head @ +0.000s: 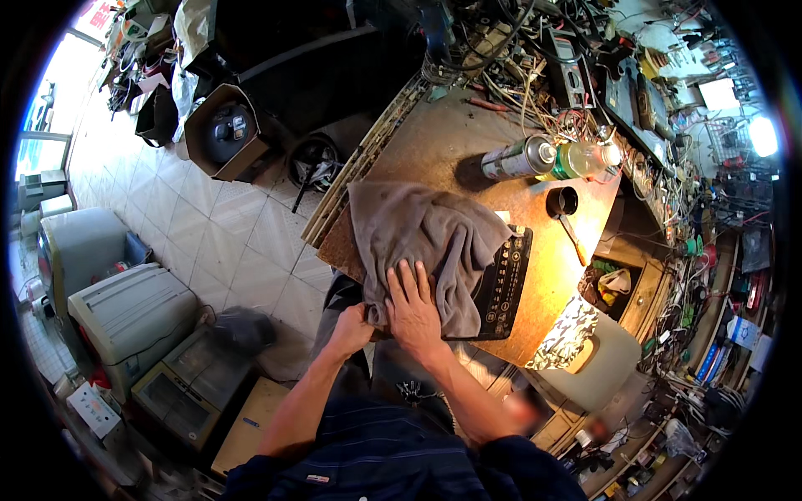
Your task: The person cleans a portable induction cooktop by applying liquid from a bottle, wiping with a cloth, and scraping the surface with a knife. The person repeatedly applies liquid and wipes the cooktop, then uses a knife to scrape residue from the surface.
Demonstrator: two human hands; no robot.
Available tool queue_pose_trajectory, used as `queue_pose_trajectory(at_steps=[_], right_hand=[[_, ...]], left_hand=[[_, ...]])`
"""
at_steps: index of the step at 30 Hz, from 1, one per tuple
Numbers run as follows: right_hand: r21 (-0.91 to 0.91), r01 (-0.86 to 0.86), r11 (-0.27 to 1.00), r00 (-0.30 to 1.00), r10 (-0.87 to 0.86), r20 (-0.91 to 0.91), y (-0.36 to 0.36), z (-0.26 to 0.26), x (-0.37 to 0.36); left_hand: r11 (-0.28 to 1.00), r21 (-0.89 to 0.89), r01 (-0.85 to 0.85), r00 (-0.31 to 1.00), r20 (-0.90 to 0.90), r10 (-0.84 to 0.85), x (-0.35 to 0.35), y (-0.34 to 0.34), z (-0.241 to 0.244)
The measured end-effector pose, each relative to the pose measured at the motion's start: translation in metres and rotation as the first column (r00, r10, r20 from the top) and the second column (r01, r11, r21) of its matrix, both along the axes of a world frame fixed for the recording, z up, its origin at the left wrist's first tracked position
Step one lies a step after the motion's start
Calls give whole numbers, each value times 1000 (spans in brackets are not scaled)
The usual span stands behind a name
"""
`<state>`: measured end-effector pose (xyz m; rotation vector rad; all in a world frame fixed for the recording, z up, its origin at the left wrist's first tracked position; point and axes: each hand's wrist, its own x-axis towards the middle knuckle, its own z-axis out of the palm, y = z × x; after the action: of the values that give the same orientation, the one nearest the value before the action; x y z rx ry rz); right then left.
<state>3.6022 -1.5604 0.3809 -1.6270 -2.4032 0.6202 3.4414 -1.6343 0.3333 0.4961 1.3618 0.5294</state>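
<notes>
A grey-brown cloth [416, 219] lies rumpled over a black induction cooker [510, 269]. The cooker's control strip, with its printed keys, shows along the right side. My right hand [413, 313] rests flat on the cloth, palm down, its fingers stretched out. My left hand [352, 329] is closed around the cloth's near left corner; whether it also grips the cooker's edge is hidden. Both sit on the near part of a worn wooden workbench [426, 147].
Beyond the cloth stand a spray can [517, 156] and a bottle of yellowish liquid [579, 160]. A small black cup [562, 201] and a brush-like tool [573, 240] lie to the right. Tangled wires [523, 87] and a multimeter [570, 72] crowd the back. An open cardboard box [247, 166] sits on the floor.
</notes>
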Motion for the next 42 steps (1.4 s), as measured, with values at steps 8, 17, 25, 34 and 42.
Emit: queue_pose_trajectory(at_steps=[8,17,25,34,42], right_hand=[[126,91,988,995,-86,-41,79,8,-21],[79,233,969,972,-234,7,-30,-5,60],[76,293,953,955,-296,18,-17,-7,58],[105,248,963,965,-255,62,-22,1,45],[173,95,980,949,-142,281,-14,21,30]], left_hand=[[999,-39,11,999,-41,-13,0,21,30],[910,182,372,646,-755,-114,-8,97,118],[446,692,567,765,-643,25,194,301,115],[428,900,81,970,-171,176,87,237,180],[527,760,-380,700,-137,701,-301,23,185]])
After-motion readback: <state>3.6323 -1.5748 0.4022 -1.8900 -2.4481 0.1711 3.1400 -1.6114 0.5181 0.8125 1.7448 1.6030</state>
